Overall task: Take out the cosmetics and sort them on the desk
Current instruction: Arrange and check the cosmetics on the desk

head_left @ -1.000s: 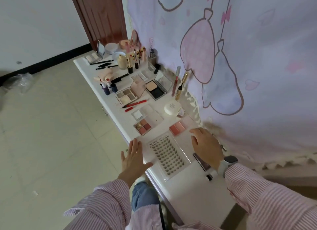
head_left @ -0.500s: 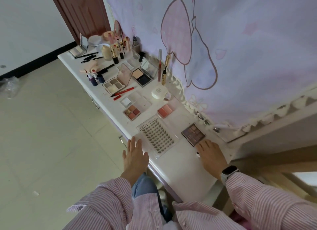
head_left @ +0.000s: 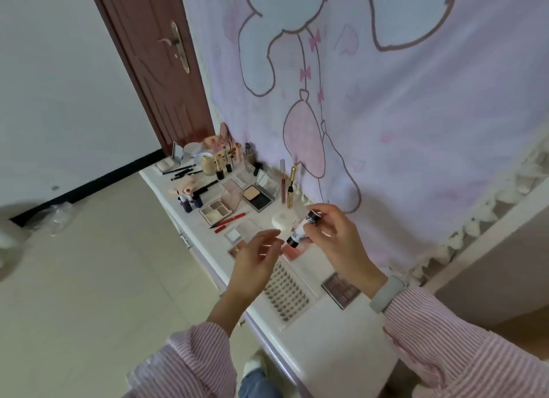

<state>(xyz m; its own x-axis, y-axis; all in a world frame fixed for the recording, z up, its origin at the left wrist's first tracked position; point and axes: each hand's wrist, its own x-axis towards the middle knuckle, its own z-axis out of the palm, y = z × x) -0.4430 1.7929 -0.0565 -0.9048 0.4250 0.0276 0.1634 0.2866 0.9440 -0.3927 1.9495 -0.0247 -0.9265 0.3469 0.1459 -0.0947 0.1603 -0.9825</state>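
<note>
My right hand (head_left: 335, 240) is raised above the white desk (head_left: 335, 347) and grips a small white tube with black ends (head_left: 301, 228), held at a tilt. My left hand (head_left: 255, 261) hovers just left of the tube's lower end with its fingers apart, holding nothing. Under the hands lie a clear lash tray (head_left: 286, 293), a pink blush palette (head_left: 292, 252) and a dark eyeshadow palette (head_left: 341, 289). Farther back sit a round white compact (head_left: 283, 219), open powder compacts (head_left: 257, 198), a red pencil (head_left: 230, 219), upright tubes (head_left: 292, 187) and bottles (head_left: 219, 166).
A pink cartoon-print cloth (head_left: 386, 115) hangs along the desk's far side. A brown door (head_left: 154, 62) stands beyond the desk's far end. Tiled floor (head_left: 89, 279) lies to the left, with a crumpled clear plastic bag (head_left: 59, 216) near the wall.
Both hands have lifted off the desk. My right hand has picked up the white tube from the desk's near right. The camera has tilted upward.
</note>
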